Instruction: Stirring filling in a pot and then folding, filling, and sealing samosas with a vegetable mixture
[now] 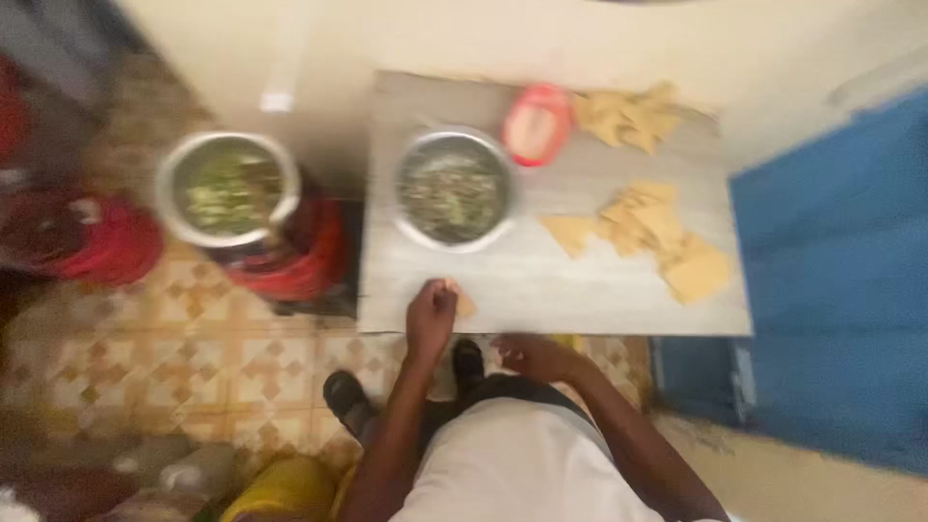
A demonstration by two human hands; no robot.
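1. We look straight down on a small pale table set against a cream wall, with patterned floor tiles to the left and a blue surface to the right.
2. Our left hand rests at the table's near edge, towards its near left corner, fingers curled around a small tan pastry piece. The picture is blurred, but we read this as a light pinch, not a clenched fist.
3. Our right hand hangs just off the near edge, below the tabletop. Whether it is slack or grasping anything we cannot tell.
4. A metal bowl of dark green chopped filling stands left of the table's middle, well behind the left hand.
5. Flat tan pastry sheets lie in a loose heap towards the right edge, and a second heap sits along the far edge beside a red lid-like object.
6. Off the table to the left, a second pot of green contents sits on a red stove-like stand.
7. We judge the step in hand to be handling one pastry piece at the near edge; a next move would call for a steady two-handed hold, since the piece is thin and small.
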